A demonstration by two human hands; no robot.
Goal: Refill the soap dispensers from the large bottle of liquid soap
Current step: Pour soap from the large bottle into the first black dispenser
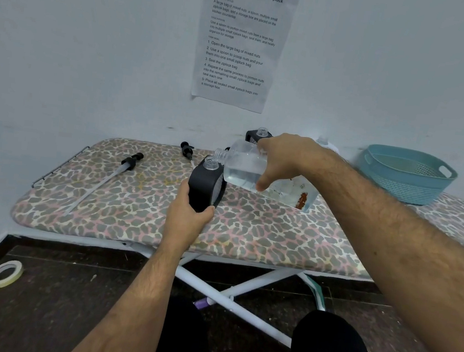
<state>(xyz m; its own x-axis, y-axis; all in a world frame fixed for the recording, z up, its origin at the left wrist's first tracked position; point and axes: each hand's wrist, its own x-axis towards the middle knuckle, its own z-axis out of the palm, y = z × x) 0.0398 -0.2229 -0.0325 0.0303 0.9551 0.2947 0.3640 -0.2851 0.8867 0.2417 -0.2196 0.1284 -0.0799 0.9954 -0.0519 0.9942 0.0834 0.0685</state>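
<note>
**Soap bottle tipped over an open dispenser**

We stand at a dark floor (67,287) beneath an ironing board (134,208) with a leopard-print cover, set against a pale wall. Nearest us, a tape roll (4,273) lies on the floor to the left, and the board's white legs (240,295) cross below the top.

On the board, our left hand (188,217) grips the base of a black dispenser (205,185), fingers and thumb curled round it; it stands slightly tilted with its clear neck uncapped. Our right hand (281,164) holds the bottle (254,175), fingers wrapped over the top and thumb pressed on the near side. The bottle lies tipped to the left, its open mouth just above and beside the dispenser's neck, clear liquid pooled along its lower side.

To the left a pump (122,167) with a long tube lies flat on the cover. Farther back, a second pump (186,150) lies near the wall, and a second dispenser (254,135) stands behind our right hand. A teal basket (407,174) sits at the far right. A printed sheet (240,38) hangs on the wall.
</note>
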